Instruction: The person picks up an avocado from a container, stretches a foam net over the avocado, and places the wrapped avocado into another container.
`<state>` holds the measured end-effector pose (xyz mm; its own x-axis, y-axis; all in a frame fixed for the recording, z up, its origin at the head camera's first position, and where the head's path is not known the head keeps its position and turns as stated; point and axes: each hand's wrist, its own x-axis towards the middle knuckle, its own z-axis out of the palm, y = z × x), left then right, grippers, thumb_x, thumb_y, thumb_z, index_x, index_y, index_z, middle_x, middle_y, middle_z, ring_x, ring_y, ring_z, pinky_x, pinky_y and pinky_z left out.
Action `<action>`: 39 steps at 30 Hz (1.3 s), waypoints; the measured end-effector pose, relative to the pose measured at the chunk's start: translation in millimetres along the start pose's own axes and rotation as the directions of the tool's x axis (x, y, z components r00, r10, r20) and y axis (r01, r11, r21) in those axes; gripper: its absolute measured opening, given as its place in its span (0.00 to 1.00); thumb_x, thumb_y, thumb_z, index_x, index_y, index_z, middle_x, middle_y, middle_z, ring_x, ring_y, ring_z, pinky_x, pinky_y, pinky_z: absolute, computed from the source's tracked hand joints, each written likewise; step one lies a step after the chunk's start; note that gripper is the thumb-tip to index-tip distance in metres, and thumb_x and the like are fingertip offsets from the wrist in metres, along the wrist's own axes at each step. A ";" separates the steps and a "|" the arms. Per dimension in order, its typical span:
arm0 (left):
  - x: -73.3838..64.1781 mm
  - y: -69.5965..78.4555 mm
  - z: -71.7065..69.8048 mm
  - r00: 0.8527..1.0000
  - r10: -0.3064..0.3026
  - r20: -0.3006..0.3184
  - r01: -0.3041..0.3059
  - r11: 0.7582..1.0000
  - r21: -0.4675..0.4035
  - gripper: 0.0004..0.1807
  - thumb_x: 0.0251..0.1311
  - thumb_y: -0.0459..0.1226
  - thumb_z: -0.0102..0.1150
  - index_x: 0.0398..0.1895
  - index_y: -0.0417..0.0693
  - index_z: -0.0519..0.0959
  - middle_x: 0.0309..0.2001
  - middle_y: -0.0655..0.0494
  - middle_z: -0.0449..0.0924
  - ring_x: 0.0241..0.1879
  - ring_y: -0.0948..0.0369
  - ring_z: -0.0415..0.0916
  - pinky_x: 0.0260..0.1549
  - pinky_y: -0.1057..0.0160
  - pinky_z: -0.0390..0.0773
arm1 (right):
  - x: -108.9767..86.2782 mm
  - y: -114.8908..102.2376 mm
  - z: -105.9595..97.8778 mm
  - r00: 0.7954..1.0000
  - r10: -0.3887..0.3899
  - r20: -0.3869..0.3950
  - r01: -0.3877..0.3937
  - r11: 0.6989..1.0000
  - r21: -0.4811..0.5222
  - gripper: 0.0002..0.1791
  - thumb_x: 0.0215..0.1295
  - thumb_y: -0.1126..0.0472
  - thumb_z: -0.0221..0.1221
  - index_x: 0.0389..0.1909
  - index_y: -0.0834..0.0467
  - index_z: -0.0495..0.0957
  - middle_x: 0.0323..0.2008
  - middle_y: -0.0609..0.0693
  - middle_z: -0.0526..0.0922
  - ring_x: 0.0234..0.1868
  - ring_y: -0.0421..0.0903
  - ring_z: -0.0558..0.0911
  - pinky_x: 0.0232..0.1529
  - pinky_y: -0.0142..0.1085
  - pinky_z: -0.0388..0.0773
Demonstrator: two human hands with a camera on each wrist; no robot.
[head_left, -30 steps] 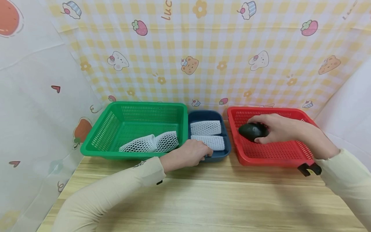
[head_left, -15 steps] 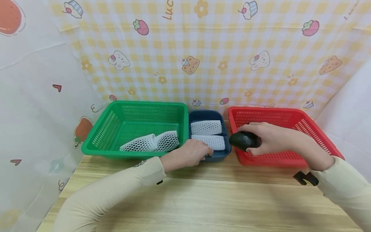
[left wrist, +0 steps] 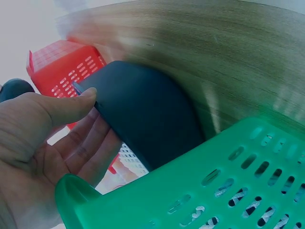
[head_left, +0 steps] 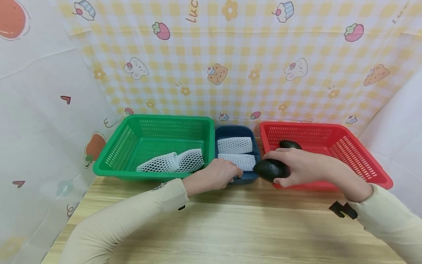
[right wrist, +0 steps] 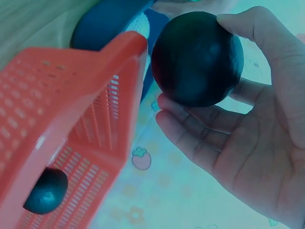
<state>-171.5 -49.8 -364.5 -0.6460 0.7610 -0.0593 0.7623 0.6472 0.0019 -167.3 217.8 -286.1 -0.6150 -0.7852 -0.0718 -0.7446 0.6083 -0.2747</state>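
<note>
My right hand [head_left: 298,167] holds a dark avocado [head_left: 271,169] between thumb and fingers, above the red basket's near left corner. The right wrist view shows this avocado [right wrist: 198,59] round and end-on, with the fingers curled beneath. Another avocado [head_left: 290,145] lies inside the red basket [head_left: 366,157]. My left hand [head_left: 214,174] pinches the near rim of a dark blue divided bin [head_left: 245,179]; in the left wrist view its thumb presses the outer wall [left wrist: 143,109]. Two white foam net sleeves [head_left: 234,145] lie in the bin, one behind the other.
Left of the bin stands a green basket [head_left: 155,175] holding white foam-netted items [head_left: 171,162] at its near side. All three containers stand in a row on a wooden table [head_left: 211,227], before a checked cloth backdrop [head_left: 250,47].
My right hand has carried the avocado left and toward me, out of the red basket to beside the blue bin. The other avocado has come into view. My left hand stays on the bin's rim.
</note>
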 end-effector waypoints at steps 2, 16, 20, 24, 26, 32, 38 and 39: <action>0.3 -0.1 0.3 1.000 -0.001 0.000 0.001 1.000 0.000 0.11 0.66 0.35 0.66 0.48 0.59 0.87 0.40 0.65 0.85 0.33 0.65 0.78 0.23 0.65 0.76 | 0.8 -1.4 3.1 1.000 -0.016 0.003 0.016 1.000 0.005 0.30 0.55 0.51 0.74 0.59 0.46 0.76 0.47 0.38 0.78 0.46 0.42 0.76 0.41 0.44 0.77; 0.7 -0.7 0.0 1.000 -0.010 0.006 0.010 1.000 -0.025 0.11 0.66 0.37 0.67 0.50 0.59 0.87 0.42 0.64 0.85 0.34 0.65 0.76 0.25 0.66 0.76 | 6.7 -15.6 21.1 0.998 -0.021 0.067 0.020 1.000 0.016 0.34 0.57 0.47 0.73 0.63 0.51 0.75 0.52 0.43 0.79 0.47 0.42 0.77 0.43 0.42 0.80; 1.0 -1.1 0.5 1.000 -0.012 0.003 0.012 1.000 -0.028 0.12 0.67 0.36 0.66 0.50 0.59 0.87 0.42 0.64 0.85 0.33 0.65 0.76 0.24 0.66 0.75 | 9.4 -19.0 26.6 0.997 -0.016 0.075 0.015 1.000 0.018 0.34 0.58 0.46 0.73 0.64 0.50 0.75 0.52 0.42 0.79 0.48 0.41 0.77 0.44 0.41 0.80; 1.4 -1.2 0.8 1.000 -0.018 0.011 0.019 0.999 -0.030 0.12 0.67 0.36 0.66 0.50 0.59 0.87 0.41 0.64 0.85 0.33 0.65 0.76 0.24 0.66 0.76 | 12.7 -23.1 36.0 0.992 -0.021 0.122 0.016 0.999 0.046 0.32 0.60 0.46 0.72 0.64 0.50 0.75 0.50 0.41 0.78 0.45 0.39 0.77 0.42 0.39 0.79; 1.6 -1.0 0.8 1.000 -0.022 0.016 0.023 0.999 -0.029 0.11 0.67 0.36 0.66 0.50 0.59 0.86 0.41 0.64 0.85 0.33 0.65 0.76 0.25 0.66 0.76 | 14.3 -24.1 42.1 0.989 -0.028 0.148 0.019 0.998 0.064 0.33 0.60 0.46 0.72 0.64 0.50 0.75 0.49 0.41 0.78 0.44 0.39 0.77 0.42 0.38 0.79; 2.1 -0.3 0.7 0.999 -0.026 0.027 0.027 1.000 -0.008 0.11 0.68 0.37 0.65 0.51 0.60 0.86 0.41 0.64 0.85 0.33 0.65 0.77 0.25 0.65 0.77 | 18.8 -23.1 63.3 0.981 -0.042 0.190 0.031 0.998 0.061 0.33 0.59 0.49 0.72 0.64 0.54 0.76 0.51 0.44 0.79 0.46 0.40 0.77 0.45 0.39 0.79; 2.1 -0.2 0.8 0.999 -0.019 0.029 0.019 1.000 0.009 0.12 0.68 0.38 0.65 0.51 0.60 0.86 0.41 0.65 0.85 0.34 0.64 0.77 0.26 0.63 0.77 | 22.1 -21.9 76.6 0.968 -0.030 0.249 0.012 0.997 0.075 0.35 0.58 0.50 0.74 0.65 0.57 0.76 0.54 0.47 0.79 0.50 0.43 0.77 0.48 0.40 0.78; 2.2 -0.4 0.9 0.999 -0.018 0.028 0.018 1.000 0.009 0.12 0.67 0.38 0.65 0.51 0.61 0.86 0.40 0.65 0.85 0.33 0.65 0.77 0.25 0.63 0.77 | 22.6 -21.9 78.0 0.967 -0.038 0.252 0.019 0.997 0.078 0.35 0.58 0.50 0.74 0.65 0.58 0.76 0.53 0.47 0.79 0.50 0.43 0.77 0.48 0.40 0.78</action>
<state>-173.1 -48.4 -365.5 -0.6584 0.7477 -0.0868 0.7510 0.6603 -0.0083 -144.6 177.8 -356.5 -0.5011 -0.8114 -0.3010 -0.7335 0.5828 -0.3498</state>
